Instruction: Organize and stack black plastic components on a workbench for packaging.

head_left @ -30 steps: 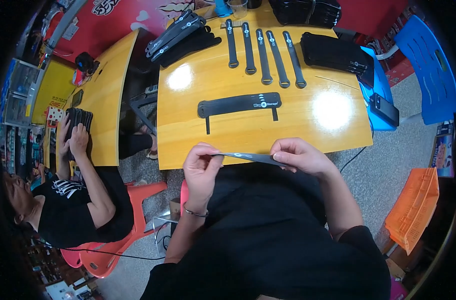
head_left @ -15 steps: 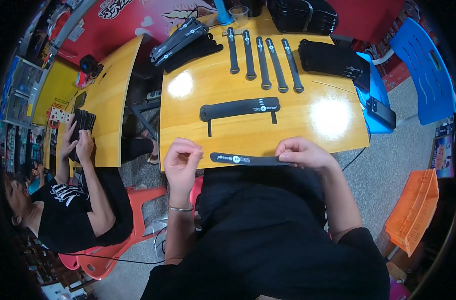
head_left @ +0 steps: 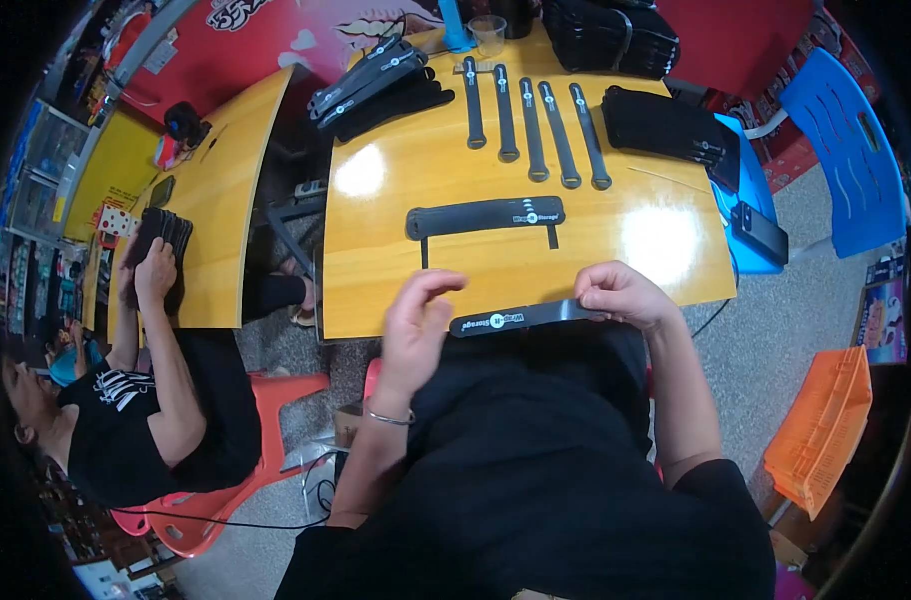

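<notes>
A black storage strap [head_left: 526, 317] with a pale printed label hangs at the table's front edge. My right hand [head_left: 621, 292] pinches its right end between thumb and fingers. Beside the strap's left end, my left hand [head_left: 418, 330] holds nothing, its fingers partly bent and apart from the thumb. Just beyond my hands lies a neat stack of black straps [head_left: 486, 215], with two narrow bands reaching out from under it toward me. Farther back, several single straps [head_left: 536, 130] lie side by side in a row, their looped ends toward me.
Piles of black straps sit at the table's back left [head_left: 381, 90], back right [head_left: 616, 38] and right edge [head_left: 666, 128]. A clear plastic cup [head_left: 489, 35] stands at the back. A phone [head_left: 761, 232] lies on a blue chair. At the left table [head_left: 216, 200], a co-worker handles straps.
My left hand has moved right, and its fingers have spread from a pinch. The strap has shifted right and tilted, its left end lower. The co-worker's hands have moved on their straps.
</notes>
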Motion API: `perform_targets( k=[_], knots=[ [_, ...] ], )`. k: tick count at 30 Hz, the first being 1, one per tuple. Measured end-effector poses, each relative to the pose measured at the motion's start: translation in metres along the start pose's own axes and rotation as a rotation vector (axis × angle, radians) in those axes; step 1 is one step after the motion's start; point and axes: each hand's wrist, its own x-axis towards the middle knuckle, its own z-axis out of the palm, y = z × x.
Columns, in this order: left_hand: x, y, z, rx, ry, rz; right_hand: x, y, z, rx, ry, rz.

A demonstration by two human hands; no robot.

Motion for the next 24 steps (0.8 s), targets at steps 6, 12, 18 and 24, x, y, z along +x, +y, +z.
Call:
perform_targets(
  k=[6,12,18,24],
  knots=[
    [-0.006,0.005,0.023,0.197,-0.264,-0.076,0.001,-0.006,0.004,-0.101,0.027,0.047],
    [-0.004,0.002,0.016,0.212,-0.233,-0.140,0.001,-0.005,0.000,-0.148,0.002,0.051],
    [-0.004,0.003,0.015,0.275,-0.160,-0.141,0.000,-0.008,0.003,-0.174,0.000,0.048],
    [-0.004,-0.001,0.014,0.238,-0.128,-0.138,0.000,-0.010,0.003,-0.149,-0.024,0.051]
  ],
)
